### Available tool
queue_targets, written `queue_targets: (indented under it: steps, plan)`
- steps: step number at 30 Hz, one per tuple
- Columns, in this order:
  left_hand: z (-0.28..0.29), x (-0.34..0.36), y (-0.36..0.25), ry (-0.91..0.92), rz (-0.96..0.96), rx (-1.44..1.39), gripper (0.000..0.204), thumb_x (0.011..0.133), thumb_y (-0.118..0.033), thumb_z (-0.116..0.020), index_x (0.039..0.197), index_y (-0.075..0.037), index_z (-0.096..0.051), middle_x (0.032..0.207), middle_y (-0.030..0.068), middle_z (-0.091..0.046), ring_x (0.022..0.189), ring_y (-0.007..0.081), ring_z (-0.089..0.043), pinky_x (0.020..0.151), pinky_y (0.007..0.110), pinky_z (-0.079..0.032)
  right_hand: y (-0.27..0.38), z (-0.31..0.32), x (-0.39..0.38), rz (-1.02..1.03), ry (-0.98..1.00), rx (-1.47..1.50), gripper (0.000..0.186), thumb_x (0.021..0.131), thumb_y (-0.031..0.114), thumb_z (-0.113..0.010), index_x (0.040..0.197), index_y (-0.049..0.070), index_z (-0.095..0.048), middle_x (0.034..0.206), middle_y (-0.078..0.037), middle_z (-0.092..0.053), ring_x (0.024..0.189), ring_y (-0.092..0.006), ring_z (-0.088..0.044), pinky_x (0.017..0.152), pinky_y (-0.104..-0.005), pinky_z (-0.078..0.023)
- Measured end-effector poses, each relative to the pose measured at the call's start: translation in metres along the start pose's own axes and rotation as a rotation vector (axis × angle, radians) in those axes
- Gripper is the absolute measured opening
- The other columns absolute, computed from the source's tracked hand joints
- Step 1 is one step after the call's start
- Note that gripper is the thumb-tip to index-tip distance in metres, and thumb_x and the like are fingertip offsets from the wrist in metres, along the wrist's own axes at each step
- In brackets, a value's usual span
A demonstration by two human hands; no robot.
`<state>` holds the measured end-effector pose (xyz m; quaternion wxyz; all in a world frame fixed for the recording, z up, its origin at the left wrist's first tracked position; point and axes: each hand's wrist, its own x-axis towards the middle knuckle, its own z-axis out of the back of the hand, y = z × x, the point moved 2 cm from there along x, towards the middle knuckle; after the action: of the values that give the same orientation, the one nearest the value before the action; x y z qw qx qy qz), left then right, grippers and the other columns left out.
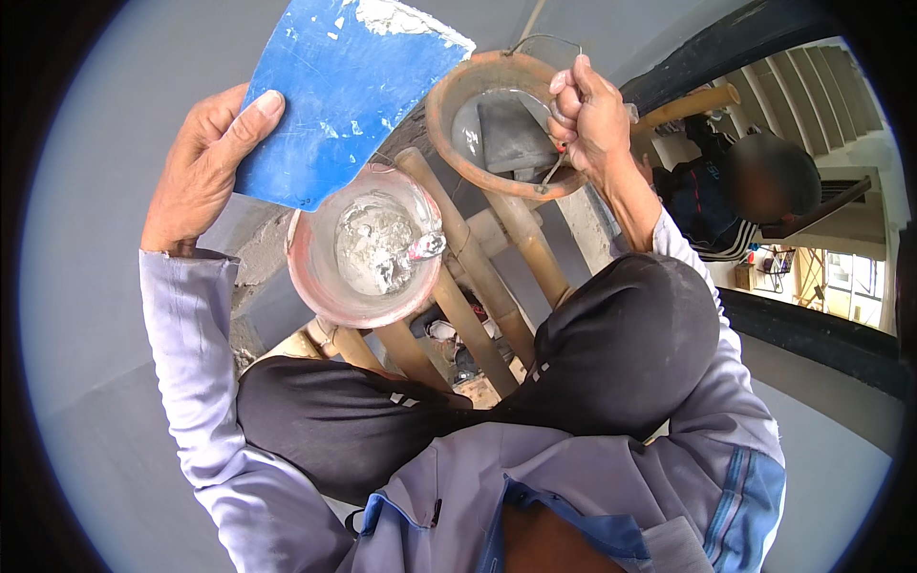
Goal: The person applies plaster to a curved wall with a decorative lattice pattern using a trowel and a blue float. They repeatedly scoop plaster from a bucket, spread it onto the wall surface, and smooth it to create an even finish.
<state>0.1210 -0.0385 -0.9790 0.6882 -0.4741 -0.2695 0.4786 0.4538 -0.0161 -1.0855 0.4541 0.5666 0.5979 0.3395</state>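
Note:
My left hand (215, 158) grips a stiff blue sheet (344, 105) by its left edge, thumb on top. White plaster is smeared along the sheet's far edge, with small flecks elsewhere. My right hand (594, 119) is closed around the thin wire handle (549, 38) of an orange-brown bucket (441, 124); the fingers partly hide it. Inside that bucket are pale liquid and a dark grey block-like thing (516, 134). Below the sheet stands a pinkish bucket (304, 286) with wet white plaster (373, 234) in it. A plaster-coated tool end (427, 246) rests at its right rim.
Bamboo poles (478, 286) with gaps between them lie beneath the buckets. My bent knees (626, 344) are close to them. Grey walls (105, 286) rise around me. Another person (764, 181) is lower down at the right, near stairs (812, 91).

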Motion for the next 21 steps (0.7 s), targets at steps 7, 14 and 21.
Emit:
queue_targets:
  steps: [7,14,21]
  plan:
    - [-0.010,0.011,0.015,0.069,0.002,0.009,0.046,0.093,-0.040,-0.055,0.110,0.002,-0.062,0.084,0.0071,-0.068,0.071,0.0104,-0.065,0.067,0.023,-0.052,0.000,0.004,-0.007,-0.045,0.018,-0.035,0.042,0.099,0.036,-0.040,0.076,0.002,-0.050,0.050,0.004,-0.027,0.041,-0.0072,-0.023,0.036,-0.0234,-0.022]
    - [-0.018,0.018,0.023,0.102,-0.002,-0.048,0.044,0.094,-0.039,-0.055,0.107,0.002,-0.063,0.083,0.0065,-0.067,0.067,0.0092,-0.064,0.063,0.022,-0.051,0.005,0.033,-0.005,-0.008,0.047,-0.096,0.028,0.098,0.026,-0.045,0.091,0.000,-0.055,0.057,0.002,-0.041,0.047,-0.0082,-0.036,0.043,-0.0221,-0.034]
    - [-0.030,0.023,0.032,0.166,0.089,-0.050,0.042,0.094,-0.038,-0.054,0.103,0.001,-0.064,0.081,0.0056,-0.068,0.066,0.0077,-0.062,0.063,0.022,-0.051,0.027,0.076,0.004,0.382,-0.061,-1.011,0.042,0.086,0.016,-0.059,0.122,-0.003,-0.051,0.079,-0.009,-0.061,0.070,-0.0225,-0.061,0.066,-0.0328,-0.050]
